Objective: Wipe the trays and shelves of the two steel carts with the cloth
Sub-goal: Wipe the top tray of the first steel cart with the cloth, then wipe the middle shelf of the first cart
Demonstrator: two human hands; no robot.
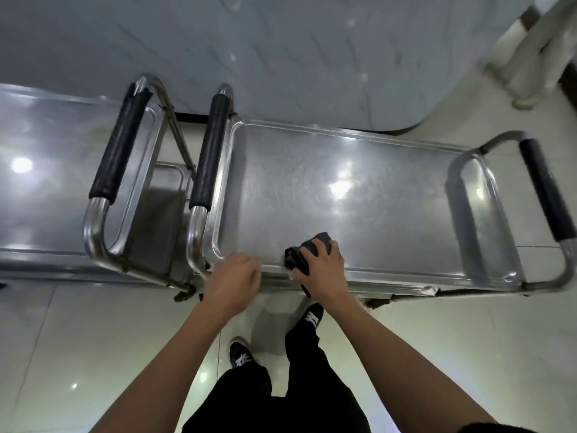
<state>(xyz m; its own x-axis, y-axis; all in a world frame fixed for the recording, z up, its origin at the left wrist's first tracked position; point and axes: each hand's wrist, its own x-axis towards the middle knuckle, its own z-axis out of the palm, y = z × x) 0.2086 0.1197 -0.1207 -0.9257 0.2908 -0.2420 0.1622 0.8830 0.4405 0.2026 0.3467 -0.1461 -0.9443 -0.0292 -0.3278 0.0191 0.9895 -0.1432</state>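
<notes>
Left hand (232, 276) curling over tray rim (274, 270) — bracing cart | right hand (321, 260) gripping dark cloth (296, 256), pressing it down for wiping

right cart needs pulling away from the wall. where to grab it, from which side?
Judging by the layout, take the black padded handle at the right cart's far right end, approaching from that end. It is a raised bar clear of the tray, unobstructed; the opposite handle is crowded by the left cart.

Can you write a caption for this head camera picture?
Right hand presses a dark cloth on a steel cart's top tray.
</notes>
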